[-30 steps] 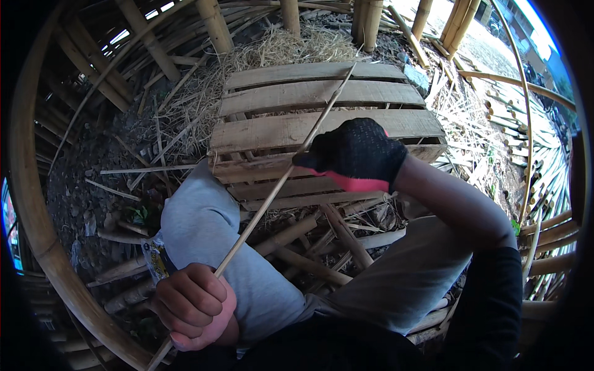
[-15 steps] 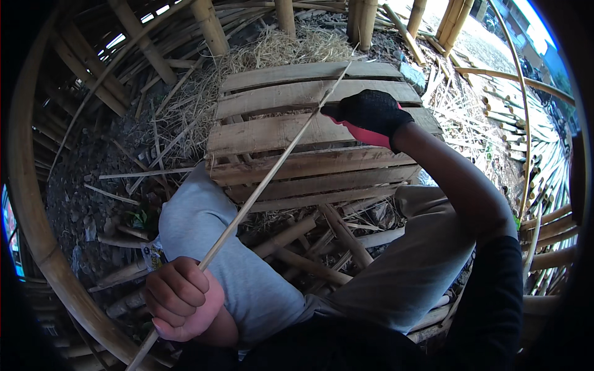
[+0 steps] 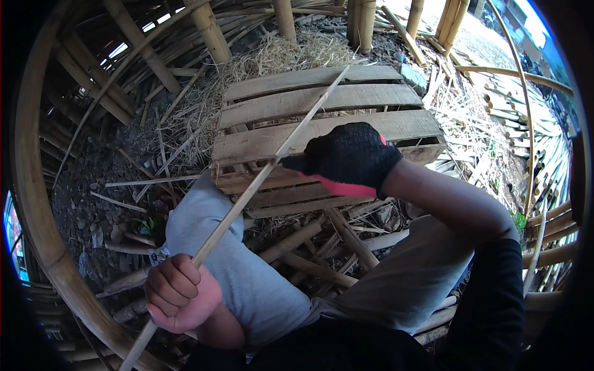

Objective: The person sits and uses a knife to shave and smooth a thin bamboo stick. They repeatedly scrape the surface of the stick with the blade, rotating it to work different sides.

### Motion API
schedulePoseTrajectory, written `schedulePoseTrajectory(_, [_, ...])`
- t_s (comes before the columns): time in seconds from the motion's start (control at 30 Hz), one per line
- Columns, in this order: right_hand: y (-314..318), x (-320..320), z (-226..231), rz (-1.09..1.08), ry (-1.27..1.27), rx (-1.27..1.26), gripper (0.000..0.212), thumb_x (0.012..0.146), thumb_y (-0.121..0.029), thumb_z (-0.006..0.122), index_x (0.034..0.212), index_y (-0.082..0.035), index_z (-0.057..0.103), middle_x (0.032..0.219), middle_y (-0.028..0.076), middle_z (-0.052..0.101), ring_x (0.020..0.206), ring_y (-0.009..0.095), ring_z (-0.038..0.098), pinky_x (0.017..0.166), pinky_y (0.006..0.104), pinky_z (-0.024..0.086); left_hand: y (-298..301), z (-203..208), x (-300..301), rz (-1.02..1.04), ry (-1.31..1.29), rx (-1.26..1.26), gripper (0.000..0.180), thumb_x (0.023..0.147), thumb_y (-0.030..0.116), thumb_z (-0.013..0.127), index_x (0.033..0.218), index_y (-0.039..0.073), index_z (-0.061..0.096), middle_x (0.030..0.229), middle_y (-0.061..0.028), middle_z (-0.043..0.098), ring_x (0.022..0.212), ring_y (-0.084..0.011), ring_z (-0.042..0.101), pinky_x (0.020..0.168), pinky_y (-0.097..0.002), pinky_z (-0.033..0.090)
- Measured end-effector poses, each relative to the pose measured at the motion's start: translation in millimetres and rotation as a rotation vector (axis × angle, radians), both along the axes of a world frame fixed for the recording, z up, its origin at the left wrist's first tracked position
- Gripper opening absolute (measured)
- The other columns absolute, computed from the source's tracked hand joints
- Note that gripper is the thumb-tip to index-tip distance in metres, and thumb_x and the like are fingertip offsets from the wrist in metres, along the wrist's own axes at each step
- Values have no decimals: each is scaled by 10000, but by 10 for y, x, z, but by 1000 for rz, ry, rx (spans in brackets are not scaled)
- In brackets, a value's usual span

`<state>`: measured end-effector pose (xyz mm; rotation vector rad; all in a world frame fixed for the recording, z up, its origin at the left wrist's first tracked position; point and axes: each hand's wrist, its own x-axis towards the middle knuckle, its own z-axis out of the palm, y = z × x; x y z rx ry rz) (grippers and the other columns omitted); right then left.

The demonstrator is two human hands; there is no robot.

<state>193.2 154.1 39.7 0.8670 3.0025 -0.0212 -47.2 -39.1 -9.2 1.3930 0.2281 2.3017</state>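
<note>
left grip (image 3: 179, 297) around stick (image 3: 229, 219), end out-of-view

I see the left hand (image 3: 182, 294), lower left of the frame, curled in a fist, knuckles up. Near centre, the gloved right hand (image 3: 349, 157) points left, its bare forearm (image 3: 445, 195) slanting toward lower right, elbow bent.

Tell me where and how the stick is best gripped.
The stick is probably best gripped near its lower end, where the left hand holds it, coming from the left in a wrapped fist: it is thin and slants up rightward over the crate, with the right hand beside it farther up.
</note>
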Motion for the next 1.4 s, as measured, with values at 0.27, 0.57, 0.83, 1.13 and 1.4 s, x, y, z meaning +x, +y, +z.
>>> schedulePoseTrajectory(0.27, [484,164,-155,-50,90,-124,356,1032,-378,464,1301,-270,671,979,124,738,851,344,719,738,462,583,65,20,193,-82,161,54,570,1002,201,528,511,227,238,418,95,282,354,-32,239,462,-232,177])
schedulePoseTrajectory(0.57, [644,346,-261,-83,-1,-42,381,1050,-393,434,1308,-258,680,1039,140,748,957,303,730,799,450,570,50,-2,157,-63,175,36,582,1009,217,550,491,182,288,417,74,295,336,-53,268,414,-235,227])
schedulePoseTrajectory(0.83, [467,255,-232,54,76,171,335,1019,-404,501,1224,-266,726,915,119,743,812,301,724,692,445,567,-2,35,260,-97,226,61,586,1006,195,558,486,173,289,415,75,327,331,-46,292,410,-224,235])
schedulePoseTrajectory(1.13, [507,266,-239,90,114,121,455,1027,-544,436,1120,-235,757,920,94,753,881,298,729,800,456,576,36,24,199,-119,255,72,570,1009,191,562,478,156,355,408,60,325,328,-64,311,392,-231,262])
schedulePoseTrajectory(1.4, [283,179,-148,-64,-70,2,561,1030,-620,360,1066,-251,780,987,125,755,998,312,713,908,462,558,1,30,225,-107,198,82,586,987,192,584,462,185,322,398,81,303,322,-38,266,410,-218,220])
